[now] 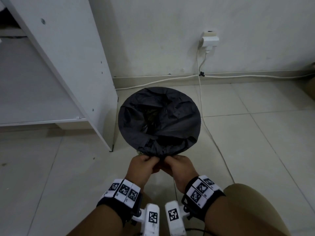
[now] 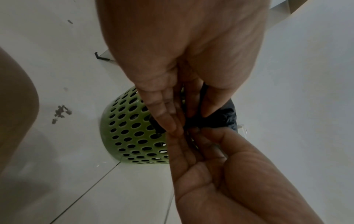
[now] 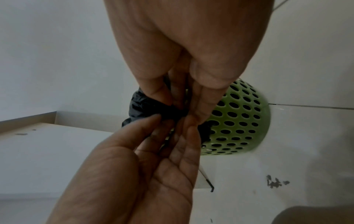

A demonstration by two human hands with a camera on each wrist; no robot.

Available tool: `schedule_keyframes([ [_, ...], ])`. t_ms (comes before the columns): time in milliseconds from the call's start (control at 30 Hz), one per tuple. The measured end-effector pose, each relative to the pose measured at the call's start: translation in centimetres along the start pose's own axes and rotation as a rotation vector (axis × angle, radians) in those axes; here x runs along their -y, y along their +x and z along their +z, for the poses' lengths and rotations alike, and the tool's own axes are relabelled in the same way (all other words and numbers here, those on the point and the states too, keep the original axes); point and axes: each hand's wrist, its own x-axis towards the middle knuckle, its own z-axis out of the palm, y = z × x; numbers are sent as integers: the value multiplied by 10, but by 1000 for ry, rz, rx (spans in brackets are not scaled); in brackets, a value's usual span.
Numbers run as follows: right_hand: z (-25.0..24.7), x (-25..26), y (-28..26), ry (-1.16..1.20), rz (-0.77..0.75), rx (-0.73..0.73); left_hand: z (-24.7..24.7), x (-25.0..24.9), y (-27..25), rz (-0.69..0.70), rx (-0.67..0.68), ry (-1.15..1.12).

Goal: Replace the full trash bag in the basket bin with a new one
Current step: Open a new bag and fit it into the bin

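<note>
Head view: left hand (image 1: 142, 165) and right hand (image 1: 179, 166) both pinch the black trash bag (image 1: 159, 120) at the bin's near rim. Wrist views alone show the green holed bin (image 2: 130, 130) on the floor (image 1: 238, 133).

Tiled floor (image 1: 238, 133) under basket bin (image 2: 130, 128)

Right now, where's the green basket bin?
Head view: the green basket bin stands mid-floor under the black trash bag, just right of the white shelf unit, with the left hand and right hand pinching the bag's near edge.
</note>
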Motion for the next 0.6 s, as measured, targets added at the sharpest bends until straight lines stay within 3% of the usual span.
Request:
schedule_keyframes([
  [367, -2, 7, -10, -160, -11, 108, 4, 4, 3, -19, -158, -141],
  [600, -17, 25, -8, -863, -413, -75, -1, 11, 15, 24, -364, -176],
])
